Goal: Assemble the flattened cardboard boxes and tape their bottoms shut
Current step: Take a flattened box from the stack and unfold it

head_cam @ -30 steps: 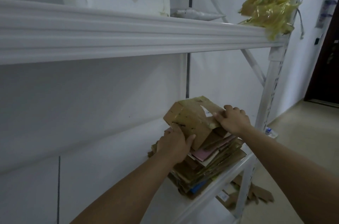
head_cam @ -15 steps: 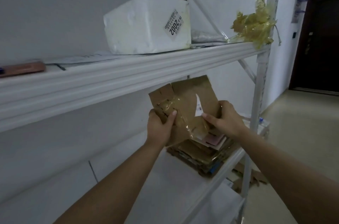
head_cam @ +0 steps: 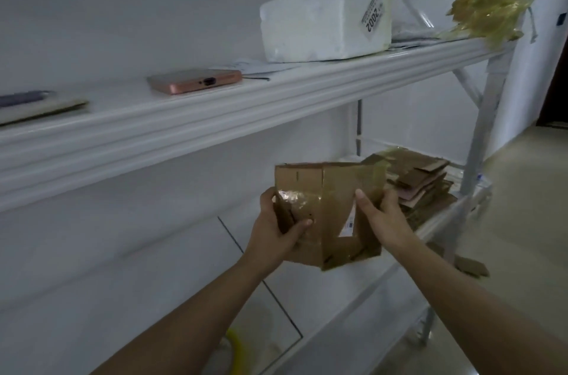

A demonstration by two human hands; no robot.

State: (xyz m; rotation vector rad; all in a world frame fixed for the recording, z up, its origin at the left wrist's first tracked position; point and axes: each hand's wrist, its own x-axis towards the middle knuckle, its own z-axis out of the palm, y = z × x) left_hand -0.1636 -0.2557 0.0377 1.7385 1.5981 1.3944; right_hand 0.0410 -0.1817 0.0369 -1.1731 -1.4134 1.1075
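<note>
A small brown cardboard box [head_cam: 325, 190], partly opened and covered in old shiny tape with a white label, is held up in front of the lower shelf. My left hand [head_cam: 276, 230] grips its left edge, thumb curled over the front. On the right edge my right hand [head_cam: 381, 218] holds it, thumb on the front face and fingers behind. To the right, a stack of flattened cardboard boxes [head_cam: 421, 187] lies on the lower white shelf [head_cam: 436, 227].
The upper white shelf [head_cam: 246, 110] carries a white foam box [head_cam: 325, 18], a pink phone [head_cam: 193, 81], another flat item at far left and crumpled yellow tape [head_cam: 488, 6] on the rack post. Cardboard scraps [head_cam: 470, 267] lie on the floor. A dark door is at far right.
Both hands lifted the box off the stack and pulled it left and toward me, away from the pile. The box has turned and begun to open. The camera view rose.
</note>
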